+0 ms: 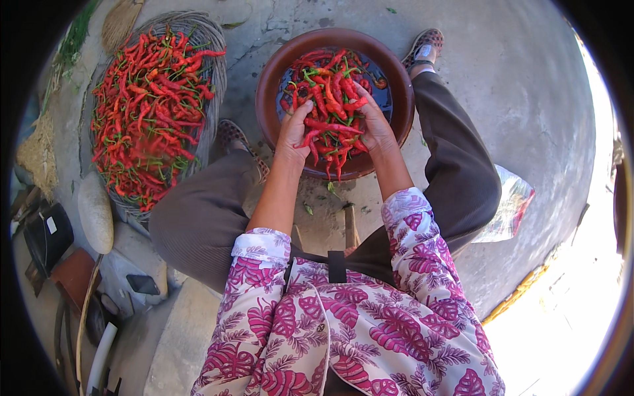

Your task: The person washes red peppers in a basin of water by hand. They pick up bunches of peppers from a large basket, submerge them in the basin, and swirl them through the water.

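Observation:
A round brown basin [271, 64] holding water and red chili peppers stands on the ground between my feet. Over it, my left hand [293, 129] and my right hand [375, 121] cup a large bunch of red chili peppers [334, 101] with green stems from both sides. My left thumb rests on top at the bunch's left edge; the fingers beneath are partly hidden. Some pepper tips hang down in front of the basin's near rim. Left of the basin, an oval wicker basket [214, 89] is heaped with more red chili peppers.
A straw broom [120, 22] lies beyond the basket. Left of my knee are a long pale stone [95, 213], a black container [48, 237] and a phone-like dark object [142, 284]. A plastic bag [507, 205] lies right of my right knee. Wooden stool parts [350, 225] show between my legs.

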A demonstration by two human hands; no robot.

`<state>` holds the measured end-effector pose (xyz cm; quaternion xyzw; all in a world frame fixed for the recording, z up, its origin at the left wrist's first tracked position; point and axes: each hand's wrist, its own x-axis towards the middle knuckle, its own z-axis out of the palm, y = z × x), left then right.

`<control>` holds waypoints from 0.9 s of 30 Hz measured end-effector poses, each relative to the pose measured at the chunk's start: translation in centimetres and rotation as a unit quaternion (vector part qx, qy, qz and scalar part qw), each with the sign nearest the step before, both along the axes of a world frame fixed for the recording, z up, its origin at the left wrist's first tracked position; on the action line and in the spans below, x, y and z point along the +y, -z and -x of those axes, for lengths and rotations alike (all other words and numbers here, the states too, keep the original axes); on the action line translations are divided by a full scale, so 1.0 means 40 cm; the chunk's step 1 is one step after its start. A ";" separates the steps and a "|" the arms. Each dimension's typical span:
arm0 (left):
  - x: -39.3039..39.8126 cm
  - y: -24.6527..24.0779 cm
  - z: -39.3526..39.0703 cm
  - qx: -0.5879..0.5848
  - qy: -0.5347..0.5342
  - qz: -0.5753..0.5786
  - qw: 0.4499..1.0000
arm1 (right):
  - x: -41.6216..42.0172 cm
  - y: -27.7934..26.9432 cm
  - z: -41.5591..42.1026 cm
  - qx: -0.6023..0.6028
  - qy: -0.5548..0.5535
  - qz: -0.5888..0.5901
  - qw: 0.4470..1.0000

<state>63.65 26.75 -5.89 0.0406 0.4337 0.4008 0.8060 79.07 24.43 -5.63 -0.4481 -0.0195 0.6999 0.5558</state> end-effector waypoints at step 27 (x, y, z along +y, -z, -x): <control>-0.015 0.093 -0.004 -0.059 -0.031 0.061 0.996 | 0.018 0.004 -0.048 -0.140 -0.103 -0.027 0.984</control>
